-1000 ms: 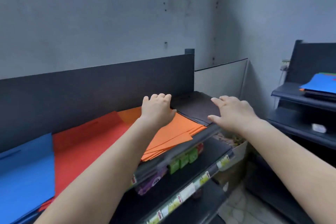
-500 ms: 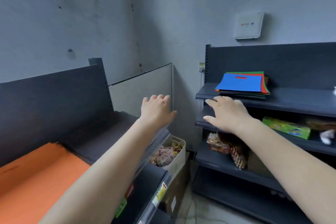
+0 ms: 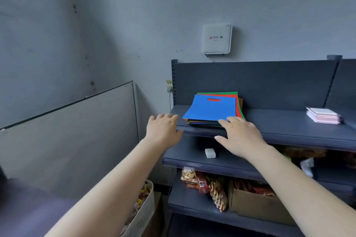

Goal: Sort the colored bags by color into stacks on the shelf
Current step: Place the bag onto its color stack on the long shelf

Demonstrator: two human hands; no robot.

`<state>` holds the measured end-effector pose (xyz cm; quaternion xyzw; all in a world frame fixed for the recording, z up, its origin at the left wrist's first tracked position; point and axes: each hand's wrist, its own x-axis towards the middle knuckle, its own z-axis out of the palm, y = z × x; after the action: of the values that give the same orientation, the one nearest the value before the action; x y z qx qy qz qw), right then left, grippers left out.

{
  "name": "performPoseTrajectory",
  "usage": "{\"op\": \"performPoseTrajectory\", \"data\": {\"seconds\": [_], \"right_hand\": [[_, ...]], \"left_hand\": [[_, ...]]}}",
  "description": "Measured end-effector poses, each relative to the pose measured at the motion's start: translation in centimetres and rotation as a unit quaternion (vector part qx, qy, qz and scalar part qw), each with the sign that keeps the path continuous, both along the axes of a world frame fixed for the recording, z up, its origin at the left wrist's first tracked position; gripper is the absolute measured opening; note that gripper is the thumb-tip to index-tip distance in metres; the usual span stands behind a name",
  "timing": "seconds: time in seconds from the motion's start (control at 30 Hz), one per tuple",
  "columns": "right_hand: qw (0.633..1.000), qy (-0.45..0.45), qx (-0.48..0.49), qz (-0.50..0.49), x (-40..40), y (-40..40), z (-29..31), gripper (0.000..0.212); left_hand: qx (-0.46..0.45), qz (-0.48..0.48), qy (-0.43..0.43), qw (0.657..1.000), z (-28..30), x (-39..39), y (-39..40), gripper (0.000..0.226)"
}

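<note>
Both arms out toward dark shelf (image 3: 289,132), palms down. Left hand (image 3: 163,131) fingers straight-ish, spread a bit, nothing held, tips at shelf's front-left corner. Right hand (image 3: 240,136) also flat & relaxed, thumb out to the left, nothing gripped; fingertips (image 3: 224,121) right at near edge of bag stack (image 3: 212,121), touching or just short, can't tell which.

Stack lying flat on top shelf board, just beyond right fingertips & slightly right of left fingertips, between the two hands' reach. Blue bag (image 3: 210,109) on top w/ slot handle showing red through it; red bag (image 3: 238,109) & green bag (image 3: 221,93) edges poking out past blue at far side & right. More layers below, orange & dark ones at front edge, count unclear.

Right of right hand, well apart on same shelf: small pile of pale pink/white packs (image 3: 323,115). Under right hand, next shelf down: small white cube (image 3: 210,153). Lower still: snack packets (image 3: 200,181) & cardboard box (image 3: 256,204). Below left forearm: white slotted basket (image 3: 142,215) w/ mixed stuff inside. Above stack on wall: white box (image 3: 216,39) w/ logo. Left of left hand: grey panel (image 3: 77,131) leaning along wall.
</note>
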<state>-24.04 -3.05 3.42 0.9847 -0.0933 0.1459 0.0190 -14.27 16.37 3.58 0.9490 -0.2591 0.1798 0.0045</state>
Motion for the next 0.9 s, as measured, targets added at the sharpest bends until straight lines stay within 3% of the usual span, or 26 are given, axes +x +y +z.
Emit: {"op": "performPoseTrajectory", "data": {"seconds": [0.57,0.8,0.9], "right_hand": [[0.996,0.049,0.075,0.005,15.5,-14.9,-5.2,0.056],[0.99,0.053,0.118,-0.063,21.5,-17.7,-7.4,0.055],[0.981,0.035,0.15,-0.122,23.1,-19.0,-8.4,0.043]], "left_hand": [[-0.013,0.011,0.071,0.997,-6.7,15.3,-14.5,0.051],[-0.044,-0.001,0.117,0.992,-9.6,23.1,-17.5,0.053],[-0.068,-0.02,0.114,0.991,-10.7,24.7,-18.4,0.049]]}}
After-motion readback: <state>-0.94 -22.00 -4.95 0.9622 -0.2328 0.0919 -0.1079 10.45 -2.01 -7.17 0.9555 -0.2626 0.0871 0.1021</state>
